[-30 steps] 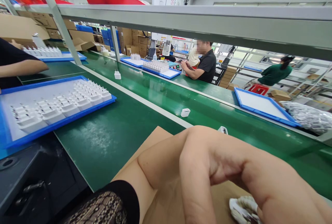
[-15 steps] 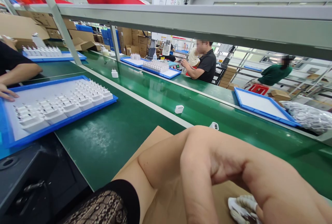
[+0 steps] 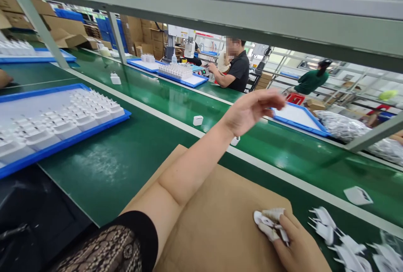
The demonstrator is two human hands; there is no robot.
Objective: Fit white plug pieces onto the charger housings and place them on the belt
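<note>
My left hand point(image 3: 252, 110) is raised over the green conveyor, its fingers apart and slightly bent, with nothing in them. Just below its wrist a white charger piece point(image 3: 235, 140) is partly hidden. My right hand point(image 3: 297, 238) is low over the brown cardboard point(image 3: 220, 213), closed on small white plastic pieces point(image 3: 267, 223); some fingertips look covered in white. To the right of it, several white plug parts with pins point(image 3: 346, 242) lie in a loose pile on the green surface.
A blue tray point(image 3: 124, 116) full of white plugs is at the left. On the conveyor point(image 3: 151, 95) sit white chargers point(image 3: 197, 120) and a white housing point(image 3: 358, 195). A metal shelf beam point(image 3: 201, 7) crosses above. A person point(image 3: 239, 68) works across the line.
My left hand has swung away from close in front of the camera, out over the conveyor. My right hand and the plug pile have come into fuller view. The camera view has shifted.
</note>
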